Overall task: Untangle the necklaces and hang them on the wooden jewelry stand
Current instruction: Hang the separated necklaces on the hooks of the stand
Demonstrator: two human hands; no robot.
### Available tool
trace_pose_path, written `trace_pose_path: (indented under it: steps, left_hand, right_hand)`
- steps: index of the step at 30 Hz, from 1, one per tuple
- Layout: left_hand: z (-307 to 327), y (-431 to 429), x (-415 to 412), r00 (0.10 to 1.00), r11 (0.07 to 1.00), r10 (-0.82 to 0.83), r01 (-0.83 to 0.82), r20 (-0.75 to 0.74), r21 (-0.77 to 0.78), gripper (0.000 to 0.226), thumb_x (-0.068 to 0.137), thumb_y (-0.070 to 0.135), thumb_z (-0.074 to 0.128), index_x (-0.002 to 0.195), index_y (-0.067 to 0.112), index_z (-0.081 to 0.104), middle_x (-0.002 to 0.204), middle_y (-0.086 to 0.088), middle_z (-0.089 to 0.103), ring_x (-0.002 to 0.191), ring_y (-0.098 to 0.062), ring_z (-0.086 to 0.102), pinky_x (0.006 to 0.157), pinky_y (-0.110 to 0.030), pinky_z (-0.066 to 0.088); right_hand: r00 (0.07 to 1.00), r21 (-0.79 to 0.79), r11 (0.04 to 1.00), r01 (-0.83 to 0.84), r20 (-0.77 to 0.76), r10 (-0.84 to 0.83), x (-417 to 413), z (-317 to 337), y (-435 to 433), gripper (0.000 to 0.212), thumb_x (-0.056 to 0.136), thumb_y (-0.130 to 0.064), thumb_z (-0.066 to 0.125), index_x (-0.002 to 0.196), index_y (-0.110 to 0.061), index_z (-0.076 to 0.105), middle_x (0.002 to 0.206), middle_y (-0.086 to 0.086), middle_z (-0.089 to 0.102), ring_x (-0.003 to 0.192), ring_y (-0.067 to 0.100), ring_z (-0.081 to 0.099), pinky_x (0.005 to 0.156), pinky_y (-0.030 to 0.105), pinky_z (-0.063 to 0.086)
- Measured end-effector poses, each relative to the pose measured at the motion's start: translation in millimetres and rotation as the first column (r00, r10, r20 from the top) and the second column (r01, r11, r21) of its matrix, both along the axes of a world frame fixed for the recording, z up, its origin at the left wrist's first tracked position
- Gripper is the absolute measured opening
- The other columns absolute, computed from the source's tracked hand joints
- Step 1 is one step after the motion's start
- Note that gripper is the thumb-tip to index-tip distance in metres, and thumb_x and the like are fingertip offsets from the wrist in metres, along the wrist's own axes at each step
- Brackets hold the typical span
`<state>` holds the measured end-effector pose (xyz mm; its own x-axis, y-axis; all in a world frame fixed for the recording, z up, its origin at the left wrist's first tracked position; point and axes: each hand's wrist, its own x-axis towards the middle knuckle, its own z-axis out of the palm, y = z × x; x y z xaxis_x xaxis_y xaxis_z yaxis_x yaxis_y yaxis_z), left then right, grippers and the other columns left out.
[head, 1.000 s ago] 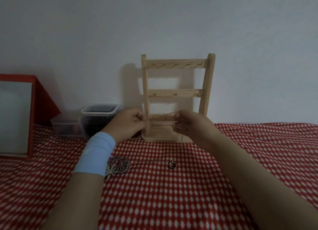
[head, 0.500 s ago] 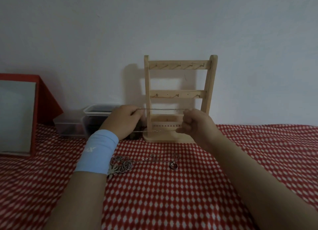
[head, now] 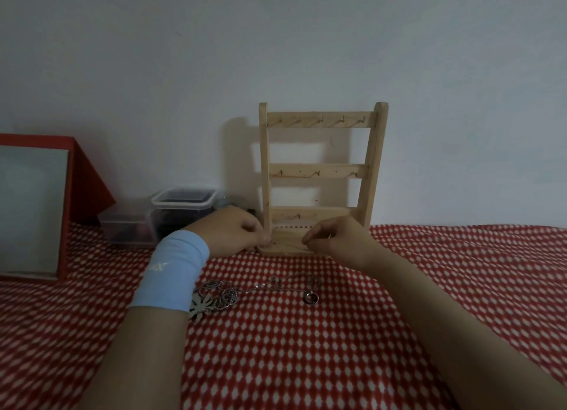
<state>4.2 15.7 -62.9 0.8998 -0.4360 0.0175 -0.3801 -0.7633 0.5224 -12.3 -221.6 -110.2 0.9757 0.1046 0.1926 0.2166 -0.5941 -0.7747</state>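
Left hand [head: 232,232] pinching 1 end of thin chain [head: 287,245], right hand [head: 336,238] pinching the other, both by wooden stand [head: 319,171] base

A plain, pale wall [head: 276,41] filled the upper half of the view, dimly and evenly lit. Below it ran the surface [head: 306,363], covered by a red cloth [head: 466,274] patterned with small white diamonds. At the far left a red box [head: 89,176] stood against the wall, its front holding a grey panel [head: 30,210], perhaps a mirror. Just beside it sat a low clear tub [head: 125,228], touching a taller tub [head: 184,207] with dark contents.
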Motion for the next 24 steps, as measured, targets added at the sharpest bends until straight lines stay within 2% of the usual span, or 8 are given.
trace_pose_path:
  steps: [5,7,10,12,14,18,21,24]
  left_hand:
    - [-1.4,-16.0,-1.1,0.996,0.999,-0.035,0.037,0.086,-0.024,0.020,0.096,0.037,0.055,0.088,0.027,0.071,0.096,0.012,0.069,0.091,-0.003,0.061,0.088,-0.026,0.046]
    - [-1.7,-21.5,-3.6,0.993,0.997,-0.049,0.054,0.110,-0.046,0.021,0.095,0.036,0.055,0.089,0.026,0.072,0.096,0.010,0.070,0.092,-0.006,0.063,0.090,-0.029,0.048]
    - [-0.2,-33.1,-8.0,0.990,0.992,-0.091,0.099,0.107,-0.074,0.021,0.096,0.034,0.055,0.082,0.027,0.069,0.085,0.009,0.071,0.084,-0.009,0.065,0.084,-0.030,0.051]
    - [4.0,-42.0,-8.9,0.989,0.991,-0.094,0.104,0.112,-0.088,0.020,0.097,0.032,0.054,0.082,0.025,0.065,0.079,0.008,0.069,0.079,-0.010,0.065,0.076,-0.028,0.051]
    - [10.3,-47.6,-5.6,0.990,0.996,-0.066,0.072,0.122,-0.051,0.020,0.098,0.031,0.051,0.086,0.022,0.063,0.077,0.008,0.064,0.077,-0.012,0.062,0.066,-0.024,0.045]
    - [22.9,-56.6,-1.6,0.997,0.997,-0.068,0.067,0.035,0.029,0.029,0.101,0.029,0.042,0.084,0.014,0.060,0.080,0.001,0.057,0.077,-0.016,0.052,0.065,-0.027,0.039]
    - [25.4,-67.2,-1.0,0.993,0.974,-0.046,0.019,-0.113,-0.225,0.033,0.099,0.021,0.044,0.076,0.005,0.062,0.080,-0.003,0.061,0.081,-0.020,0.055,0.079,-0.032,0.042]
    - [21.2,-70.2,5.3,0.978,0.869,-0.063,-0.045,-0.199,-0.493,0.033,0.092,0.024,0.048,0.061,0.014,0.055,0.080,-0.005,0.070,0.087,-0.025,0.062,0.091,-0.034,0.045]
  right_hand:
    - [0.994,-0.047,0.999,-0.024,-0.106,0.019,-3.0,8.3,-1.1,0.019,0.090,-0.012,0.072,0.104,-0.024,0.079,0.106,-0.018,0.070,0.098,-0.007,0.061,0.075,0.007,0.040]
    - [0.999,-0.094,0.996,-0.003,-0.033,0.000,-4.0,10.6,1.6,0.030,0.092,-0.011,0.067,0.118,-0.026,0.073,0.120,-0.016,0.065,0.111,-0.002,0.056,0.080,0.008,0.035]
    - [0.990,0.044,0.990,-0.132,-0.036,0.133,-8.1,13.9,8.0,0.045,0.096,-0.014,0.061,0.140,-0.023,0.060,0.137,-0.008,0.062,0.125,0.007,0.055,0.097,0.018,0.042]
    - [0.969,0.157,0.961,-0.227,-0.060,0.239,-10.4,14.2,10.8,0.036,0.099,-0.015,0.059,0.134,-0.017,0.063,0.121,-0.004,0.072,0.113,0.010,0.067,0.099,0.028,0.051]
    - [0.967,0.246,0.943,-0.222,-0.070,0.246,-12.3,15.4,11.2,0.022,0.104,-0.016,0.055,0.118,-0.008,0.071,0.086,0.000,0.073,0.081,0.015,0.071,0.084,0.031,0.059]
    - [0.967,0.379,0.915,-0.136,-0.149,0.205,-13.2,21.6,-0.7,0.028,0.107,-0.022,0.049,0.098,-0.004,0.069,0.058,-0.004,0.045,0.055,0.013,0.047,0.076,0.040,0.057]
    - [0.979,0.362,0.928,-0.086,-0.142,0.146,-14.7,30.6,-8.7,0.033,0.105,-0.029,0.051,0.076,-0.016,0.058,0.057,-0.007,0.041,0.051,0.011,0.040,0.055,0.031,0.049]
    - [0.998,0.401,0.916,0.006,-0.060,0.019,-12.0,36.5,-17.5,0.031,0.102,-0.023,0.054,0.072,-0.017,0.055,0.058,-0.007,0.041,0.044,0.007,0.035,0.043,0.024,0.031]
